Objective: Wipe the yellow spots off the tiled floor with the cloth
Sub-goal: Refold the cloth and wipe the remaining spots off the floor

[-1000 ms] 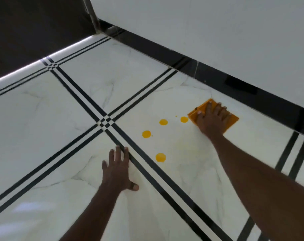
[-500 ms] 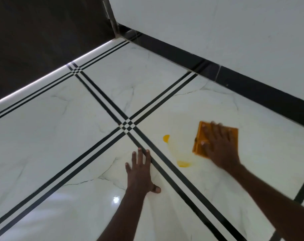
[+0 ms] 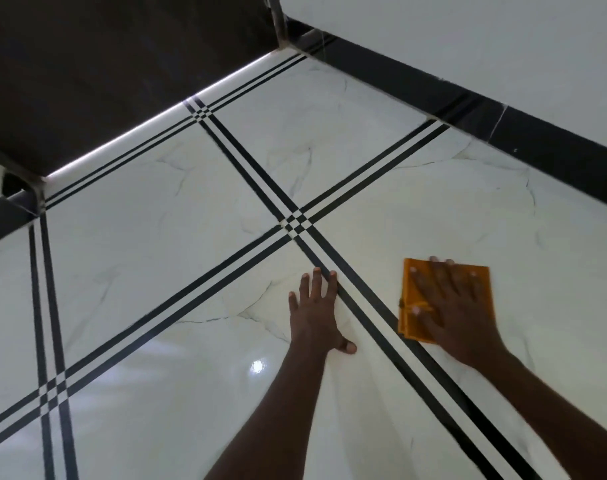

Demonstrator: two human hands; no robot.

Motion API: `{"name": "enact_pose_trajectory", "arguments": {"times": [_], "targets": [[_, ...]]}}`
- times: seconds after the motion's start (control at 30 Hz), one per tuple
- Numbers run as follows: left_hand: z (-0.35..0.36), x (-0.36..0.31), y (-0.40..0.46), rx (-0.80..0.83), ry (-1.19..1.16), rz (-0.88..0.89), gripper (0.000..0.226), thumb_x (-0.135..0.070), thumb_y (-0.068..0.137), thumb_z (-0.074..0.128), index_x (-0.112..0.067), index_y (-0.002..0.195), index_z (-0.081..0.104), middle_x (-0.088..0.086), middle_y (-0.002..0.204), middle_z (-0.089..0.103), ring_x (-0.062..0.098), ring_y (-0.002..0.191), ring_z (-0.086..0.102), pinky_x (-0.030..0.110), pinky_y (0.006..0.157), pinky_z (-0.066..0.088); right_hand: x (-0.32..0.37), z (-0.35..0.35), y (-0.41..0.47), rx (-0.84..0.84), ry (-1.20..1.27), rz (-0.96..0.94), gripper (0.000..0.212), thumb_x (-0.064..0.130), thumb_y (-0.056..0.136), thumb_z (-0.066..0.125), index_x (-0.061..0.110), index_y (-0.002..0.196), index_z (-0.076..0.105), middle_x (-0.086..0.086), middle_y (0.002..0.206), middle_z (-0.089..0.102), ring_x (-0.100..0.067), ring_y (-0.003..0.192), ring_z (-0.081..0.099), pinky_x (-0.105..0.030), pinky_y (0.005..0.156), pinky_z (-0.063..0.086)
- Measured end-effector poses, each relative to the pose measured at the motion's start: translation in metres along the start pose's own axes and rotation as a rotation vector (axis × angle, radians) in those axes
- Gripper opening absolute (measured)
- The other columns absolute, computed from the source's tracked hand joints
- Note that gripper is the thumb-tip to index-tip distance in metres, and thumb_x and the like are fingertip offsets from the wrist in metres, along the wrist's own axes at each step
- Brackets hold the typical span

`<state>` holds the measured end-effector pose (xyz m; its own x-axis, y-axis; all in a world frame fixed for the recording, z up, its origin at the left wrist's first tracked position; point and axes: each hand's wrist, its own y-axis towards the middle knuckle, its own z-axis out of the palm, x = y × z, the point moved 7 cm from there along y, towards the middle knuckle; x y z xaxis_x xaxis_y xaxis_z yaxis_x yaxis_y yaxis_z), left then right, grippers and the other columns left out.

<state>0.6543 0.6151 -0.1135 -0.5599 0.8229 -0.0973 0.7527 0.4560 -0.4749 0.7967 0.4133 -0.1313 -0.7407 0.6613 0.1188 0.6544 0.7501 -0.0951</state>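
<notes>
Head view, looking down at a glossy white marble-look tiled floor (image 3: 156, 271) with paired black inlay stripes (image 3: 177, 306) running diagonally and crossing in a small checker pattern just above frame centre.

Right hand (image 3: 458, 313): lower right of frame, palm down, fingers spread flat on an orange cloth (image 3: 411, 299). Hand is fully open, pressing the cloth to the floor rather than gripping it; fingertips reach the cloth's far edge, and two of them slightly overhang it. Thumb lies across the cloth's left part. The cloth is folded to a rough rectangle and sits on the white tile just right of the double black stripe, not touching it as far as can be told.

Left hand (image 3: 316, 317): lower centre, also open and flat on bare tile, fingers together and pointing toward the top of the frame, thumb splayed to the right. Holds nothing. Index fingertip lies right at the edge of the near black stripe.

Yellow spots: none visible on the exposed tile around the cloth; whatever lies under the cloth cannot be seen.

A bright light reflection (image 3: 257, 366) shows on the tile left of the left forearm. Black skirting (image 3: 503, 133) runs along the white wall (image 3: 468, 39), upper right. Dark panel (image 3: 104, 64) fills the upper left.
</notes>
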Motion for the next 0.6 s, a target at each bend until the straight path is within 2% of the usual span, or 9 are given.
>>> {"name": "enact_pose_trajectory", "arguments": {"times": [0.13,0.27,0.33,0.43,0.5,0.6], "targets": [[-0.001,-0.001,0.0,-0.003,0.03,-0.005,0.146,-0.058,0.06,0.087,-0.023,0.158,-0.016,0.008,0.166,-0.02,0.033,0.154,-0.015,0.057,0.123,0.008,-0.027,-0.007,0.042,-0.025,-0.026,0.077,0.075,0.059,0.095,0.027,0.026,0.163,0.025,-0.015,0.167,0.029,-0.043,0.151,0.03,-0.064,0.119,0.022],[0.001,0.001,0.002,-0.001,0.029,-0.006,0.145,-0.058,0.061,0.087,-0.024,0.159,-0.014,0.008,0.166,-0.019,0.033,0.154,-0.014,0.057,0.123,0.009,0.003,-0.005,0.1,-0.046,0.011,0.147,0.075,0.057,0.095,0.024,0.02,0.161,0.029,-0.022,0.164,0.031,-0.048,0.15,0.03,-0.068,0.119,0.021],[0.001,0.002,0.0,-0.012,0.021,0.0,0.144,-0.059,0.061,0.086,-0.025,0.159,-0.014,0.007,0.167,-0.018,0.033,0.154,-0.013,0.058,0.123,0.01,0.037,-0.004,0.079,-0.073,0.01,0.053,0.072,0.053,0.098,0.023,0.02,0.162,0.025,-0.021,0.166,0.027,-0.047,0.152,0.026,-0.069,0.119,0.02],[0.0,0.003,-0.003,-0.022,0.032,-0.008,0.144,-0.061,0.061,0.085,-0.026,0.159,-0.014,0.007,0.167,-0.015,0.032,0.154,-0.01,0.056,0.124,0.01,0.063,0.002,-0.009,-0.05,0.017,-0.097,0.067,0.048,0.103,0.028,0.026,0.164,0.014,-0.012,0.171,0.015,-0.039,0.158,0.015,-0.064,0.123,0.016],[-0.003,0.001,-0.006,-0.019,0.053,-0.015,0.143,-0.062,0.062,0.084,-0.025,0.159,-0.014,0.007,0.168,-0.014,0.031,0.155,-0.008,0.055,0.123,0.012,0.042,0.008,-0.061,-0.027,0.058,-0.082,0.069,0.048,0.101,0.034,0.028,0.164,0.015,-0.007,0.172,0.015,-0.034,0.158,0.015,-0.062,0.124,0.016],[-0.005,-0.003,-0.012,-0.028,0.088,-0.038,0.137,-0.063,0.065,0.082,-0.021,0.159,-0.009,0.01,0.168,-0.008,0.034,0.155,-0.001,0.053,0.121,0.02,-0.026,0.001,-0.052,-0.059,0.041,0.015,0.069,0.049,0.098,0.033,0.027,0.163,0.023,-0.011,0.169,0.026,-0.038,0.154,0.027,-0.063,0.122,0.02]]}}
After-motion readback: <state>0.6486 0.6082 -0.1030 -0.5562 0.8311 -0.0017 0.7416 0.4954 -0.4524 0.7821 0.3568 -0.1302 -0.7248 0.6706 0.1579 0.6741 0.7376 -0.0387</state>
